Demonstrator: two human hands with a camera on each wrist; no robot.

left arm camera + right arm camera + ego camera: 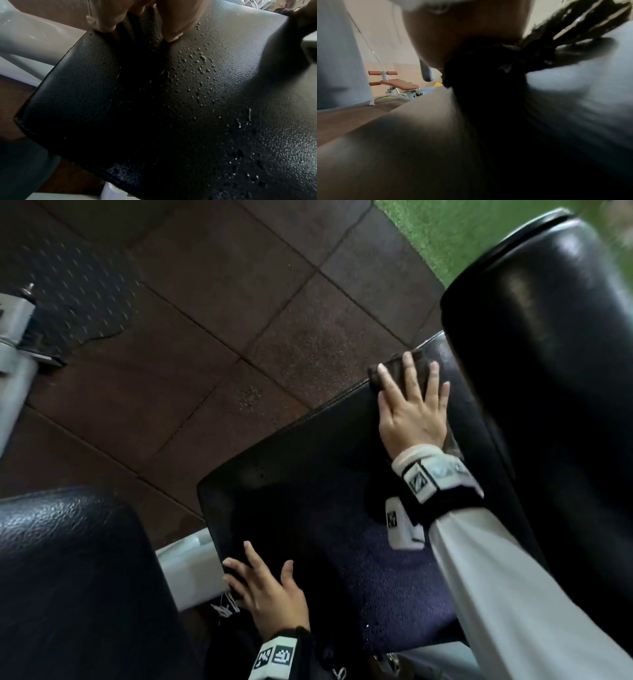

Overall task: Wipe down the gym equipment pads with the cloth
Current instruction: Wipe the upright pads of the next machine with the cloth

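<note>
A black padded seat [301, 474] lies across the middle of the head view, with water droplets on its textured skin [202, 63]. My right hand [416, 405] lies flat with spread fingers on a dark cloth [394, 368] at the seat's far edge, pressing it onto the pad. In the right wrist view the cloth [481, 70] bunches dark under my palm. My left hand [267, 587] rests on the seat's near left corner, fingers [173, 27] straight on the pad, holding nothing.
A tall black back pad [548, 371] rises at the right, close to my right arm. Another black pad [68, 577] fills the lower left. Grey machine frame [188, 570] runs under the seat. Brown rubber floor tiles [222, 320] and green turf [445, 234] lie beyond. An orange bench [399, 85] stands far off.
</note>
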